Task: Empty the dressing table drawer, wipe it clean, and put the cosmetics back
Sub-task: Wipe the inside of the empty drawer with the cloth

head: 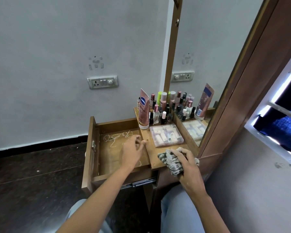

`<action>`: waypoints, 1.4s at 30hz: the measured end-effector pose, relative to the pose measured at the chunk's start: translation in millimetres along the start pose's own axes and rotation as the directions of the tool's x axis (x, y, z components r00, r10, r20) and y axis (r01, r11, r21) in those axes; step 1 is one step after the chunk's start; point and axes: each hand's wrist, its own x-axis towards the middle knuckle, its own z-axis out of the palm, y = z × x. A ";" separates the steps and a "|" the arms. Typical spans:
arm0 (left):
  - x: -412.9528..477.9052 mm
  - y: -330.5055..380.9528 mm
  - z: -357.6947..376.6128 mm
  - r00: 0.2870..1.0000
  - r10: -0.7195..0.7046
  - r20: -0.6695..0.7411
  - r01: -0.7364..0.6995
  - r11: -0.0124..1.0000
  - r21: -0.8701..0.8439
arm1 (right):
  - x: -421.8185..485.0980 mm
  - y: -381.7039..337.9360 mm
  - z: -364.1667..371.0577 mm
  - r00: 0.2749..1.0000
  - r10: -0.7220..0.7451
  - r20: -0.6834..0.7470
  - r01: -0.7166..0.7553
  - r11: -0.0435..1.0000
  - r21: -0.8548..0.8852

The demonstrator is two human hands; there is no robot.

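Observation:
The wooden drawer (97,148) is pulled out to the left of the dressing table top (150,148). It holds no cosmetics, and white scribble marks show on its bottom. My left hand (131,152) hovers over the drawer's right part with fingers loosely curled, holding nothing. My right hand (183,158) grips a grey-and-white striped cloth (170,163) at the table's front edge. A clear plastic case (166,135) of small cosmetics lies on the table top. Behind it stand a pink Vaseline tube (144,111) and several small bottles (161,110).
A tall mirror (208,64) in a wooden frame rises to the right of the table and reflects the bottles. A switch and socket plate (102,82) is on the grey wall. Dark floor lies to the left. A window (284,111) is at the right.

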 end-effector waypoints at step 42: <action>21.6 -141.4 -72.1 0.996 -0.083 -0.021 0.077 0.756 0.650 | 108.0 -88.6 165.3 0.795 0.348 0.497 0.034 0.793 -0.609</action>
